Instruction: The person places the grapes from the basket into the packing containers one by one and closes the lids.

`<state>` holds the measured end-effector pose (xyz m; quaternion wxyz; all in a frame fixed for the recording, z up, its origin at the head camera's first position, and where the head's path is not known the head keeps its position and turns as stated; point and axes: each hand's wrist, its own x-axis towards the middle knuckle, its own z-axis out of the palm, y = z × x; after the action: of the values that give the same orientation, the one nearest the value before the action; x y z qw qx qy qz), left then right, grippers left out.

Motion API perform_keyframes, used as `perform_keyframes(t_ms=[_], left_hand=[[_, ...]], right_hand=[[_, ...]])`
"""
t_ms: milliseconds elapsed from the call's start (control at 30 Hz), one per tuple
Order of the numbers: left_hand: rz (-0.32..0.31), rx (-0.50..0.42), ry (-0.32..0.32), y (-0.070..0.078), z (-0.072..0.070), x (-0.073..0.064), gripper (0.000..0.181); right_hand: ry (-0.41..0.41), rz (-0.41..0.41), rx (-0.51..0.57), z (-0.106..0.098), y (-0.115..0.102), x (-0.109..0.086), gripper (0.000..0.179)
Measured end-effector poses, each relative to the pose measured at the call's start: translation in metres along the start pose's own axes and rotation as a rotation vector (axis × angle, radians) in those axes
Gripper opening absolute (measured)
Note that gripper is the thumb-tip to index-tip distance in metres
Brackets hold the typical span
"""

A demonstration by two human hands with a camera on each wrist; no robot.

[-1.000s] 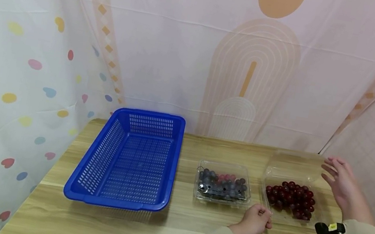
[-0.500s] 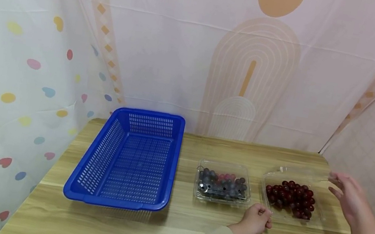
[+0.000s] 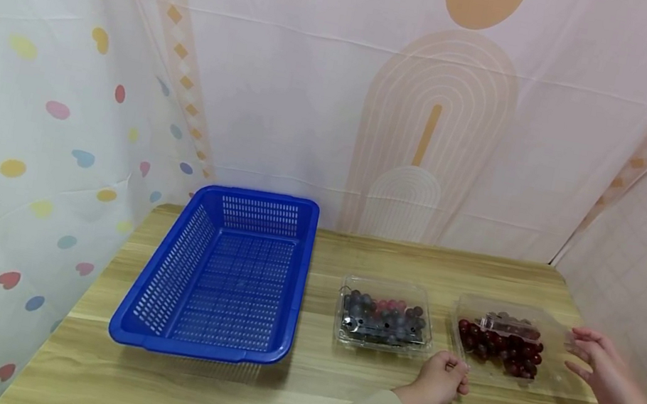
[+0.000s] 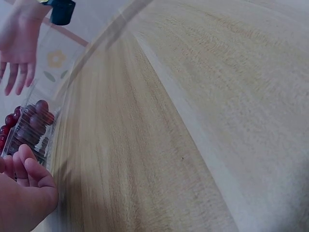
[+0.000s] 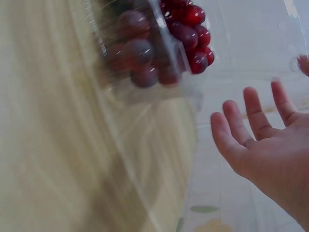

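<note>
Red grapes lie in a clear plastic clamshell box on the right of the table. Its hinged lid leans forward partway over them. My left hand has its fingers curled and pinches the box's front left corner; the left wrist view shows this hand beside the box. On the lid's right edge are the fingertips of my right hand, its fingers extended and spread. The right wrist view shows the right hand's straight fingers apart from the grapes.
A second clear box, closed, holds dark and pinkish grapes just left of the first. On the left stands a blue perforated basket. Patterned cloth hangs behind the wooden table.
My right hand has moved right and toward me, and the lid has swung from upright down over the grapes. The left hand has stayed at the box's corner.
</note>
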<state>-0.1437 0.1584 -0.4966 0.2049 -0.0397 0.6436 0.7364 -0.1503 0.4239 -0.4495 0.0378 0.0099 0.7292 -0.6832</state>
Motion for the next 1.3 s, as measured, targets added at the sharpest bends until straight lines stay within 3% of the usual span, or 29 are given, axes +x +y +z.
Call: perform_keyframes(t_ms=[200, 400, 533, 833, 1100, 1300], left_hand=[[-0.007, -0.001, -0.004, 0.000, 0.001, 0.000, 0.008], [-0.015, 0.004, 0.002, 0.000, 0.002, 0.000, 0.009], [-0.003, 0.004, 0.001, -0.001, 0.002, 0.000, 0.009], [0.000, 0.002, -0.002, -0.001, 0.001, 0.001, 0.009], [0.017, 0.000, 0.010, -0.002, 0.003, 0.001, 0.010], [0.020, 0.010, 0.014, -0.003, 0.003, 0.001, 0.009]], right_hand=[[-0.072, 0.109, -0.190, -0.008, 0.010, -0.008, 0.017], [-0.166, 0.318, -0.367, -0.010, 0.009, -0.009, 0.067], [-0.271, 0.395, -0.465, -0.012, 0.009, -0.011, 0.072], [-0.281, 0.409, -0.356, -0.012, 0.014, -0.014, 0.048], [-0.235, 0.441, -0.371, -0.010, 0.014, -0.010, 0.046], [-0.195, 0.459, -0.317, -0.010, 0.013, -0.010, 0.038]])
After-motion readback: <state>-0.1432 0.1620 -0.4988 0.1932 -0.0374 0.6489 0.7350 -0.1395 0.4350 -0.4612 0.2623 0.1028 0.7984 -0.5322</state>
